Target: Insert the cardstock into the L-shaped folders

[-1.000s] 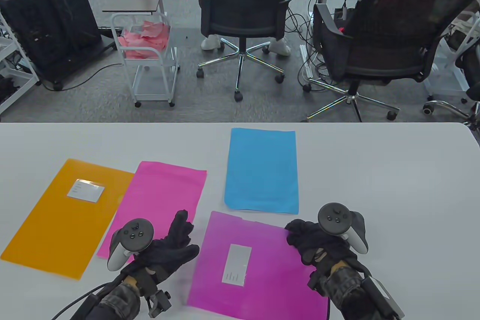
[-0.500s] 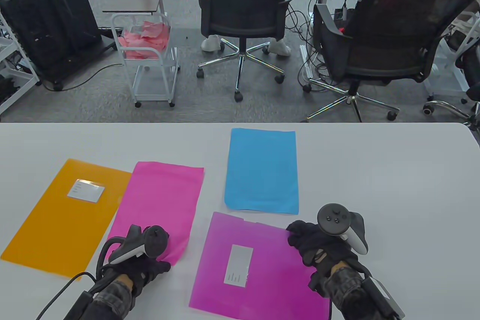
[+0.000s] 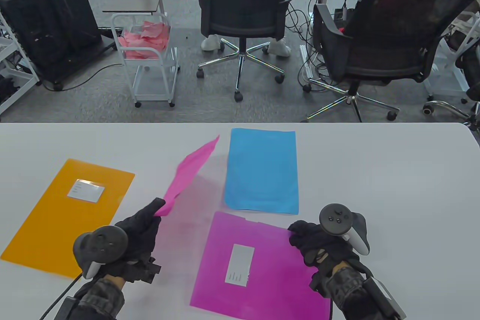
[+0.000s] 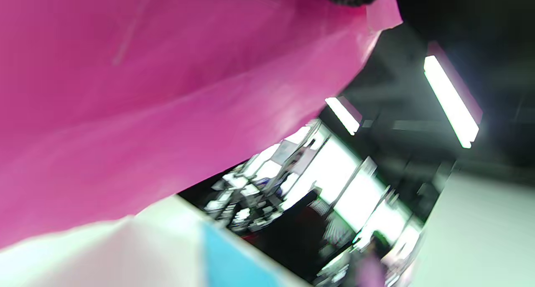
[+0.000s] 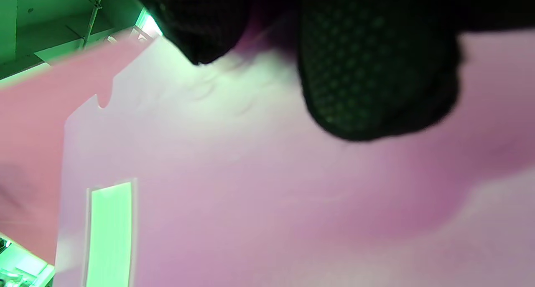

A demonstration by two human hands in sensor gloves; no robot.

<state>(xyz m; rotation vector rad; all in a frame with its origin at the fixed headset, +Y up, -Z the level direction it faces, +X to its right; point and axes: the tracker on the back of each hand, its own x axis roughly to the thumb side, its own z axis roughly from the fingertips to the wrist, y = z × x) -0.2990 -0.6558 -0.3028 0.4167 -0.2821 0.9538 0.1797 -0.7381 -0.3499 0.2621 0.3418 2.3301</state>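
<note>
My left hand [image 3: 150,215] pinches the near corner of a pink cardstock sheet [image 3: 189,172] and holds it raised off the table, edge-on and tilted up toward the far side. In the left wrist view the pink sheet [image 4: 146,95] fills most of the frame. My right hand [image 3: 305,239] rests its fingers [image 5: 376,69] on the far right corner of the magenta L-shaped folder [image 3: 258,263], which lies flat with a white label [image 3: 240,263]. In the right wrist view the folder [image 5: 250,195] fills the frame. A blue cardstock sheet [image 3: 262,170] lies beyond it. An orange folder [image 3: 67,215] lies at the left.
The white table [image 3: 393,185] has bare surface at the right and far left. Beyond its far edge stand two office chairs [image 3: 243,5] and a small white cart [image 3: 150,54] with pink papers.
My left hand has taken the pink cardstock by its near corner and lifted it off the table, swinging it up and right. My right hand has stayed on the magenta folder.
</note>
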